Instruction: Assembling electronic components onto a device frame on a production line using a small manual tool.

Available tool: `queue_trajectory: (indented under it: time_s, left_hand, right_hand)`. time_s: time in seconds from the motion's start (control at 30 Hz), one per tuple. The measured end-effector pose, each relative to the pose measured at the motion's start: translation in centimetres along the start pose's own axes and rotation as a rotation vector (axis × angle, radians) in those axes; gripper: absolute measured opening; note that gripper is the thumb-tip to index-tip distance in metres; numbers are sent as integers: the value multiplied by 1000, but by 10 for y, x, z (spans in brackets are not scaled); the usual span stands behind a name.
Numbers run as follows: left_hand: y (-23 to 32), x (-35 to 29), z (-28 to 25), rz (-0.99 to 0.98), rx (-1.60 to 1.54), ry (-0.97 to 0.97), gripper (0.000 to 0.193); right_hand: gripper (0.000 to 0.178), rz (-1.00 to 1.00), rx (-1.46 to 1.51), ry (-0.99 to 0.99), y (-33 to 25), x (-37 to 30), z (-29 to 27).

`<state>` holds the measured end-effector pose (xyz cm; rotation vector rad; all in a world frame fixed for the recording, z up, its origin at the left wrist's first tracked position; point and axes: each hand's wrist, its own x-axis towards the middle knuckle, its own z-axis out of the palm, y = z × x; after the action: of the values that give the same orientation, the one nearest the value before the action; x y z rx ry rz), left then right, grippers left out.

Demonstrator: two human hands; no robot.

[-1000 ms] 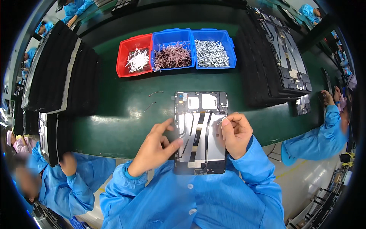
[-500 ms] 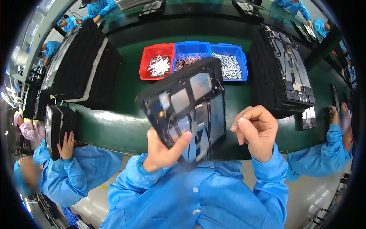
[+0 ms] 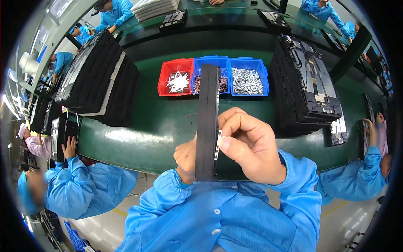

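Right hand [image 3: 254,149] pinches a white strip [image 3: 217,149] at the right side of the dark panel [image 3: 206,126]; left hand [image 3: 185,159], partly hidden, grips its left. Edge-on above the near counter [image 3: 157,126], the panel runs lengthwise near to far.

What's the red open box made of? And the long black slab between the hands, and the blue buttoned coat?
Red open box: probably plastic, slightly shiny, evenly coloured with a moulded-looking rim. Long black slab: matte, barely reflecting; plastic, rubber or foam, I can't tell. Blue buttoned coat: likely thin cloth, faintly shiny, softly creased.
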<state>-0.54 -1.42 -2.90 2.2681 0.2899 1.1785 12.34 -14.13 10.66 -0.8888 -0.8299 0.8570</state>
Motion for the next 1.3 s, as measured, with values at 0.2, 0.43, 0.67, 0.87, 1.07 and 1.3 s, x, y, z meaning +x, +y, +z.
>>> queue_trajectory:
  time_s: [0.2, 0.43, 0.67, 0.87, 1.07, 1.3]
  left_hand:
    - [9, 11, -6, 67, -5, -19, 37]
    - [3, -4, -5, -16, -2, -14, 34]
    - [11, 14, -9, 153, 104, 3, 46]
    - [16, 21, -10, 228, 143, 34, 62]
    - [12, 20, -9, 255, 154, 28, 64]
    - [15, 16, -8, 215, 163, 10, 63]
  right_hand:
    - [5, 51, 47, 9, -3, 0, -3]
    - [6, -73, -56, -120, 6, 1, -9]
    - [4, -102, -68, -105, 6, 0, -8]
    - [6, -111, -50, -108, 10, 0, -12]
    - [6, -107, -52, -105, 10, -1, -13]
    - [6, -109, -78, -119, 8, 0, -16]
